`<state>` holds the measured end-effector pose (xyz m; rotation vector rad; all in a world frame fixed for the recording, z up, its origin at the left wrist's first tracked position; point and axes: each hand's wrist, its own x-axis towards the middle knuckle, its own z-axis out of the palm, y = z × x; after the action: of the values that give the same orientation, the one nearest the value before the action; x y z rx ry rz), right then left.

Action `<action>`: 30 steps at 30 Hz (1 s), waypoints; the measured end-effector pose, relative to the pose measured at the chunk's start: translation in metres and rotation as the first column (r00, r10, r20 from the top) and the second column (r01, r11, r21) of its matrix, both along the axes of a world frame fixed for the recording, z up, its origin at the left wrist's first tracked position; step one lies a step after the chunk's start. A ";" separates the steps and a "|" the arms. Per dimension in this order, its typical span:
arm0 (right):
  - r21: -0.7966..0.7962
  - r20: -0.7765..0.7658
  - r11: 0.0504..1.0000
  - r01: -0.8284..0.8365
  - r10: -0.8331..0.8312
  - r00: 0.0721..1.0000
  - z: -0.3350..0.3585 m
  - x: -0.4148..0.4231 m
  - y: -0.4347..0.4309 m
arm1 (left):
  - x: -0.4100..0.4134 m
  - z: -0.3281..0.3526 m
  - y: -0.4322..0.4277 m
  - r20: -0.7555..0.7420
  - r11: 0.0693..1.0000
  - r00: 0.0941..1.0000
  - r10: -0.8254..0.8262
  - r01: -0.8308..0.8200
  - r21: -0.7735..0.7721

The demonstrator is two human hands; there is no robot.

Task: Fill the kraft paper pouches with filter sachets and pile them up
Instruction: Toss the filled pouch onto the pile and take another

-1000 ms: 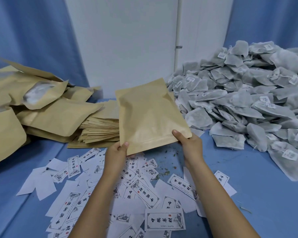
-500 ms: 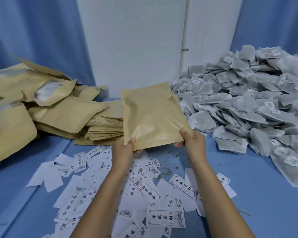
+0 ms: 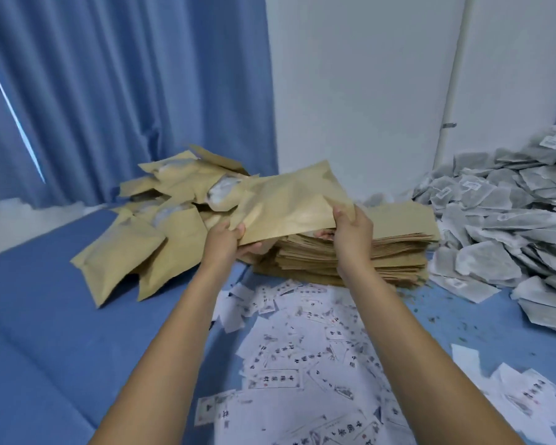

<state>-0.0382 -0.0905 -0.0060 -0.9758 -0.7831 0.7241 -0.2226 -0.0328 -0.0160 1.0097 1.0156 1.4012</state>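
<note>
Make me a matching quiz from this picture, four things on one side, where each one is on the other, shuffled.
Things: 1 held pouch; 2 filter sachets; 3 printed labels; 4 filled pouches.
Places: A heaped at far right; B scattered nearest the person; C piled at left; D gripped by left hand and right hand.
Pairs: 1-D, 2-A, 3-B, 4-C.

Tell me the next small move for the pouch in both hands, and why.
Probably carry the pouch left and drop it on the heap of filled pouches: left hand and right hand grip its near edge, close beside that heap.
</note>
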 end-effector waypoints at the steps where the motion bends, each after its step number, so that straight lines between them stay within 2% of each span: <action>1: -0.001 -0.002 1.000 -0.018 0.018 1.000 -0.001 -0.016 0.004 | -0.017 0.001 -0.002 -0.011 1.000 1.000 0.020 -0.020 0.010; 5: -0.039 0.009 0.998 -0.054 0.054 0.998 -0.003 -0.074 0.025 | -0.082 0.013 -0.010 -0.076 0.989 0.989 0.129 -0.122 0.087; 7: -0.036 -0.043 0.995 -0.095 0.094 0.995 0.000 -0.100 0.036 | -0.106 0.021 -0.007 -0.129 0.979 0.978 0.165 -0.146 0.142; 9: -0.041 -0.109 0.990 -0.135 0.130 0.985 0.007 -0.120 0.049 | -0.122 0.028 0.000 -0.106 0.973 0.975 0.195 -0.179 0.143; 11: -0.035 -0.152 0.977 -0.212 0.205 0.967 0.020 -0.136 0.064 | -0.136 0.037 0.011 -0.022 0.963 0.971 0.240 -0.235 0.133; 12: -0.002 -0.202 0.952 -0.306 0.299 0.932 0.030 -0.142 0.071 | -0.143 0.043 0.016 0.073 0.960 0.968 0.239 -0.247 0.133; 14: 0.092 -0.352 0.846 -0.525 0.521 0.778 0.045 -0.153 0.087 | -0.156 0.051 0.028 0.329 0.965 0.926 0.183 -0.234 0.122; 15: 0.081 -0.388 0.805 -0.588 0.569 0.725 0.048 -0.157 0.095 | -0.162 0.051 0.032 0.392 0.972 0.907 0.153 -0.209 0.103; 16: 0.032 -0.392 0.779 -0.627 0.587 0.709 0.049 -0.161 0.102 | -0.165 0.049 0.037 0.380 0.983 0.915 0.133 -0.169 0.064; 19: -0.110 -0.288 0.755 -0.647 0.599 0.747 0.032 -0.169 0.109 | -0.158 0.031 0.047 0.031 0.991 0.998 0.062 -0.058 -0.119; 21: -0.173 -0.233 0.732 -0.659 0.620 0.749 0.014 -0.170 0.109 | -0.144 0.019 0.049 -0.176 0.980 0.984 -0.040 0.005 -0.198; 23: -0.246 -0.168 0.721 -0.648 0.627 0.761 -0.003 -0.169 0.108 | -0.123 0.012 0.045 -0.366 0.970 0.913 -0.180 0.104 -0.218; 25: -0.303 -0.120 0.741 -0.599 0.594 0.795 -0.016 -0.165 0.105 | -0.097 0.003 0.041 -0.429 0.956 0.861 -0.274 0.197 -0.216; 27: -0.334 -0.030 0.781 -0.528 0.551 0.834 -0.022 -0.154 0.103 | -0.069 -0.004 0.040 -0.463 0.952 0.835 -0.298 0.223 -0.212; 29: -0.348 0.183 0.849 -0.397 0.477 0.859 -0.028 -0.133 0.104 | -0.044 -0.011 0.043 -0.501 0.952 0.813 -0.296 0.210 -0.221; 30: -0.354 0.341 0.885 -0.303 0.424 0.839 -0.032 -0.118 0.105 | -0.034 -0.015 0.045 -0.511 0.953 0.808 -0.293 0.202 -0.226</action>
<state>-0.1563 0.0148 -0.0376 -1.2822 -1.2874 1.0029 -0.2569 0.0118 -0.0307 1.4017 1.3249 0.8072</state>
